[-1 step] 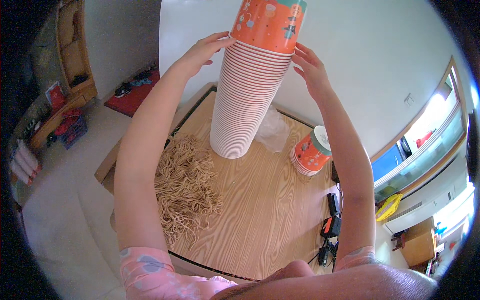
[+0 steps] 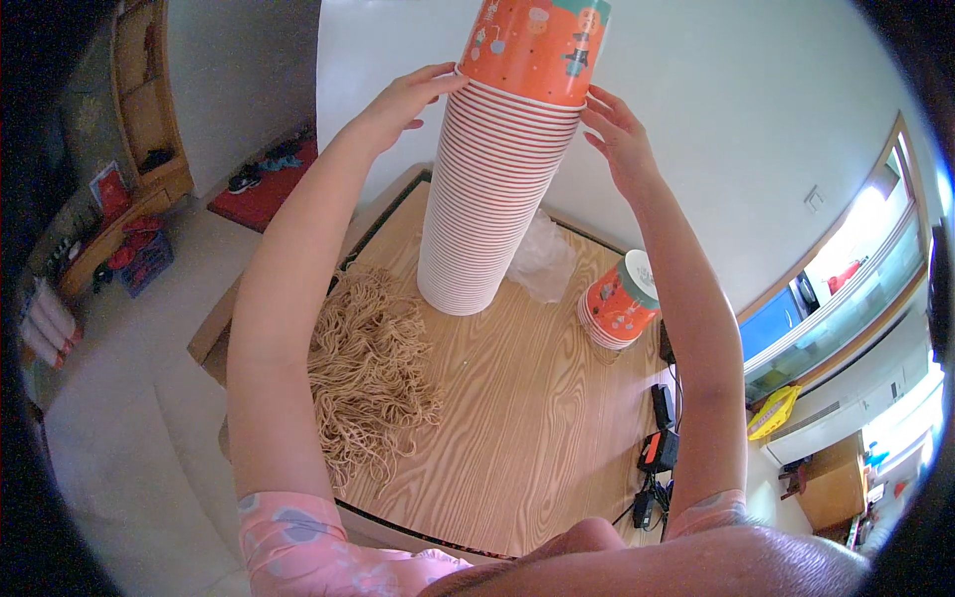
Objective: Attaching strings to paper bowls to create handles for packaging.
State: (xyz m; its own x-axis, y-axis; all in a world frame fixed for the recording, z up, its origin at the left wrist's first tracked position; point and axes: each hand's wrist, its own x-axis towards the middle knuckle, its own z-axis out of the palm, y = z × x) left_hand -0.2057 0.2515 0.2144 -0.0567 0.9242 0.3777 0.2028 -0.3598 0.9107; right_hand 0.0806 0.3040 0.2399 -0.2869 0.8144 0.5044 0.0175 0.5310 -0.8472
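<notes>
A tall stack of nested paper cups (image 2: 487, 194) stands upside down on the wooden table (image 2: 517, 428), its white rims in close rows. The orange wall of the topmost cup (image 2: 532, 50) shows, and its upper end runs out of view. My left hand (image 2: 403, 104) rests its fingertips on that cup's rim from the left. Opposite it, my right hand (image 2: 622, 144) touches the same rim from the right, so both hands steady the cup between them. A heap of tan, string-like strands (image 2: 373, 383) lies beside my left forearm.
A short stack of orange cups (image 2: 619, 306) sits at the table's right, near a crumpled clear plastic bag (image 2: 542, 261). Black adapters and cables (image 2: 657, 453) line the right edge. A white wall (image 2: 716, 129) rises behind the table.
</notes>
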